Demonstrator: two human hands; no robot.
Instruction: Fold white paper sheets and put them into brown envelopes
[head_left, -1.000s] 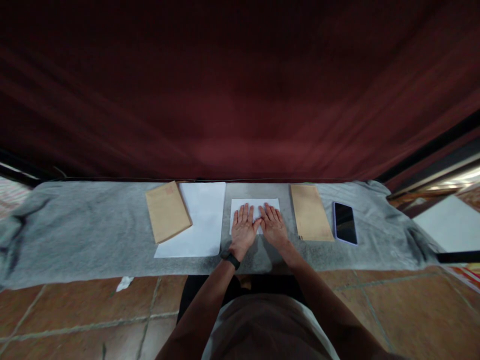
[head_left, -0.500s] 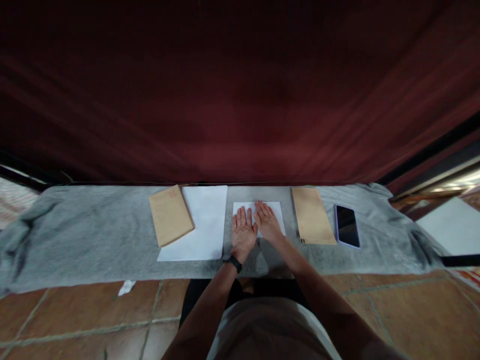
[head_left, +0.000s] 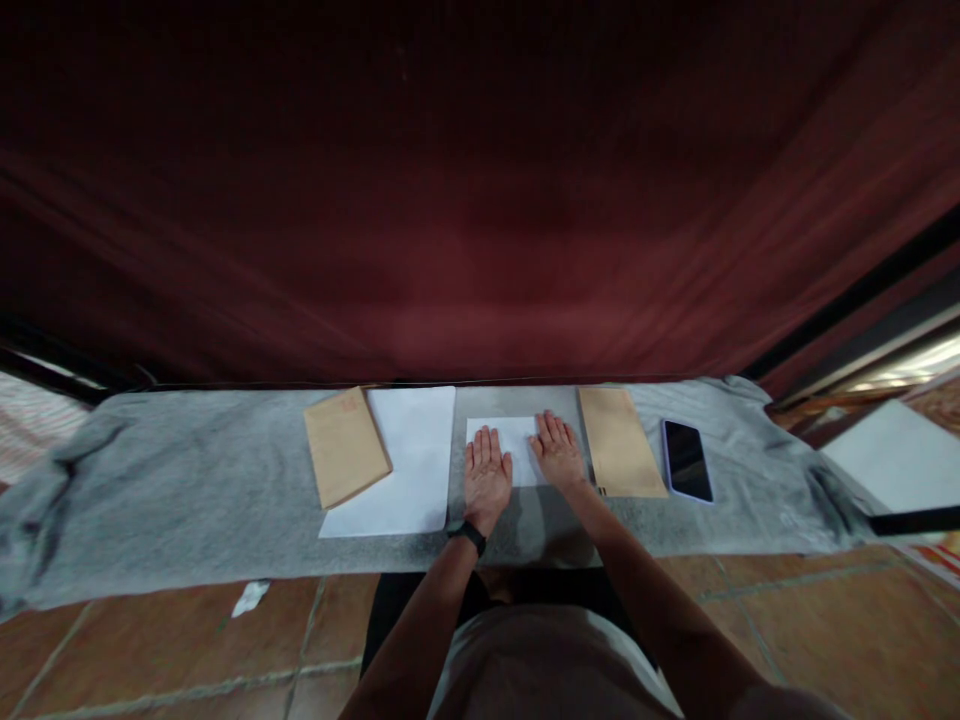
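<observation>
A small white sheet of paper point(head_left: 523, 450), perhaps folded, lies flat in front of me on the grey cloth. My left hand point(head_left: 487, 477) rests palm down over its left part, fingers stretched out and a dark band at the wrist. Over the paper's right edge lies my right hand point(head_left: 558, 452), also flat with its fingers spread. Just right of that hand is a brown envelope point(head_left: 624, 445). To the left are larger white sheets point(head_left: 416, 460), partly covered by brown envelopes point(head_left: 345, 447) set at a slant.
A phone point(head_left: 687, 461) in a pale purple case lies right of the envelope. The grey cloth point(head_left: 195, 480) covers a long narrow surface against a dark red upright panel point(head_left: 480, 240). A white scrap point(head_left: 250, 598) lies on the tiled floor point(head_left: 165, 640).
My right hand has slid to the right across the small paper, away from my left hand, which stays at the paper's left part. The view has shifted slightly.
</observation>
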